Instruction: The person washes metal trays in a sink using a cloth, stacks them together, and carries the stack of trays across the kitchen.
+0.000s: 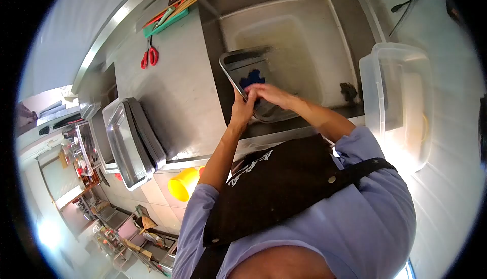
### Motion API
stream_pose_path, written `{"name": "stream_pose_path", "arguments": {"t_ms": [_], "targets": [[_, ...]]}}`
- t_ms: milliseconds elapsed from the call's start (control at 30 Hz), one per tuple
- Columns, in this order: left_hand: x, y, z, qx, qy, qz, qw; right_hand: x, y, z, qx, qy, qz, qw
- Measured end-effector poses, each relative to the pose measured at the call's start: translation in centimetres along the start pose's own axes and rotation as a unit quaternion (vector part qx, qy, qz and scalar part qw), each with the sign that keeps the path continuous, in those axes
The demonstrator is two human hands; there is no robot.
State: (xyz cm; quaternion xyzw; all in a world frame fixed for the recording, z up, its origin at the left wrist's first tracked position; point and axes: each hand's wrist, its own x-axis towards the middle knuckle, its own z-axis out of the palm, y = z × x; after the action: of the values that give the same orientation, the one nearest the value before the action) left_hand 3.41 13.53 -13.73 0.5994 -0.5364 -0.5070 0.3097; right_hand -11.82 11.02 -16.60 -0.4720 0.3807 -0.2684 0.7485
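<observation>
A metal tray [234, 62] is tilted in the steel sink [335, 46], its lower part in cloudy water. My left hand [242, 107] grips the tray's near left edge, thumb over the rim. My right hand [271, 95] is closed on a dark blue cloth [252, 79] that lies against the inside of the tray. The two hands are close together at the rim.
Stacked metal trays [133, 142] stand on the steel counter [177, 86] at left, with red scissors [149, 56] and a green utensil basket [167, 23] further back. A clear plastic bin [370, 91] is right of the sink. A dark clump [348, 91] lies in the sink's right corner.
</observation>
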Motion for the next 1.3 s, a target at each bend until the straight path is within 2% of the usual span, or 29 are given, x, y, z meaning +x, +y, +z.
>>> {"name": "stream_pose_path", "arguments": {"t_ms": [67,200,267,333,400,433,467,567,633,700,767,833,867,900,933,1000,1100,1167,1233,1300], "targets": [[0.3,-0.1,0.1,-0.025,0.007,0.001,1.000,-1.9,2.0,-1.2,-0.093,-0.068,0.057,0.992],[-0.7,2.8,0.2,-0.002,-0.009,-0.092,0.996,-2.5,5.1,-3.8,-0.167,-0.027,0.054,0.984],[-0.4,1.7,0.0,0.006,-0.005,-0.110,0.994,-1.2,8.8,-5.8,-0.348,-0.034,0.032,0.936],[-0.4,2.0,-0.3,0.026,-0.009,-0.112,0.993,2.0,17.6,-10.2,-0.545,-0.067,0.018,0.836],[-0.6,1.8,-0.7,0.009,-0.023,-0.099,0.995,3.2,21.3,-11.1,-0.557,0.017,0.091,0.825],[-0.6,1.5,-0.9,-0.021,-0.037,-0.085,0.995,1.9,18.4,-10.7,-0.455,0.130,0.162,0.866],[-0.7,2.1,-0.7,-0.030,-0.042,-0.087,0.995,1.3,16.1,-10.3,-0.339,0.240,0.230,0.880],[-0.9,2.1,-0.6,-0.085,-0.061,-0.103,0.989,3.2,13.4,-9.9,-0.095,0.246,0.186,0.946],[-0.8,2.2,-0.3,-0.116,-0.087,-0.103,0.984,2.7,6.3,-7.1,-0.028,0.133,0.037,0.990],[-0.8,2.2,0.1,-0.092,-0.090,-0.101,0.987,2.9,0.7,-3.3,-0.020,0.092,-0.094,0.991],[-0.8,2.8,0.1,-0.047,-0.092,-0.123,0.987,3.3,-2.1,-0.6,-0.092,0.082,-0.164,0.979],[-1.1,4.3,0.1,0.011,-0.091,-0.170,0.981,4.4,-1.2,-0.5,-0.184,0.130,-0.168,0.960],[-1.3,2.7,0.3,0.041,-0.073,-0.098,0.992,5.5,0.5,-0.9,-0.235,0.161,-0.171,0.943],[-1.4,2.6,0.3,0.033,-0.073,-0.096,0.992,6.3,2.1,-0.9,-0.284,0.189,-0.172,0.924],[-1.4,2.6,0.1,0.025,-0.072,-0.095,0.993,6.2,3.3,-1.1,-0.385,0.234,-0.194,0.871],[-1.2,2.8,-0.1,0.013,-0.070,-0.108,0.992,7.2,5.8,-2.5,-0.386,0.239,-0.182,0.872],[-1.2,3.8,0.1,-0.106,-0.069,-0.152,0.980,7.2,8.1,-5.3,-0.366,0.242,-0.135,0.888],[-1.5,3.7,0.4,-0.090,-0.058,-0.130,0.986,7.6,8.9,-7.8,-0.327,0.219,-0.073,0.917],[-1.2,2.5,1.0,-0.079,-0.048,-0.089,0.992,9.4,14.7,-11.4,-0.360,0.250,-0.051,0.897],[-1.1,0.0,1.3,-0.074,-0.041,-0.036,0.996,7.8,11.6,-12.8,-0.339,0.204,0.091,0.914]]}}
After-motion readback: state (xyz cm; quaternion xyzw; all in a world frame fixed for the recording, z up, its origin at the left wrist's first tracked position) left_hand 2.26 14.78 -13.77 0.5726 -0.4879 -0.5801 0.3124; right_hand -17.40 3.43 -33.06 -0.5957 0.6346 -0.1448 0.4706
